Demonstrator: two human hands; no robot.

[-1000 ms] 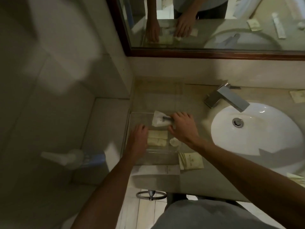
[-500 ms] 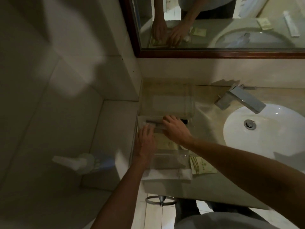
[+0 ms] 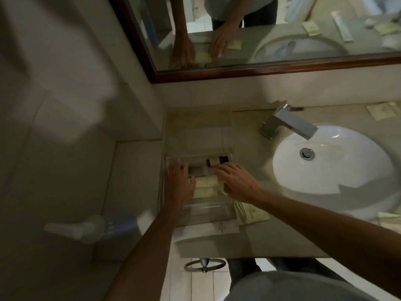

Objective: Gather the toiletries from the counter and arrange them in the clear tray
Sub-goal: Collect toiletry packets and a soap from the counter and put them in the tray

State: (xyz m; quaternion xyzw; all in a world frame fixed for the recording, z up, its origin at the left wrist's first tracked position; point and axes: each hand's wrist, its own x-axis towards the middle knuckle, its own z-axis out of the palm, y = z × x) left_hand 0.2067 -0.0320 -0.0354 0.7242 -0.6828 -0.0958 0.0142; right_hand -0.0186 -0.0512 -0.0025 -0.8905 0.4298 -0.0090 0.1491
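The clear tray (image 3: 208, 210) sits at the left end of the counter, beside the wall. Inside it lie two cream packets (image 3: 206, 186) and, at its far end, small bottles with dark caps (image 3: 213, 165). My left hand (image 3: 180, 183) rests flat in the tray's left side, fingers spread over the items. My right hand (image 3: 236, 181) reaches in from the right, its fingers on the packets and bottles; whether it grips one is hidden. A cream sachet (image 3: 251, 213) lies on the counter just right of the tray.
A white basin (image 3: 332, 161) with a square chrome tap (image 3: 288, 124) fills the counter's right side. More packets (image 3: 382, 110) lie behind the basin and at its near right edge (image 3: 390, 220). A white card (image 3: 208, 231) lies by the counter's front edge. The mirror (image 3: 260, 29) hangs above.
The white razor packet that my right hand held over the tray is no longer visible. Both hands have shifted toward the tray's far end, over the bottles.
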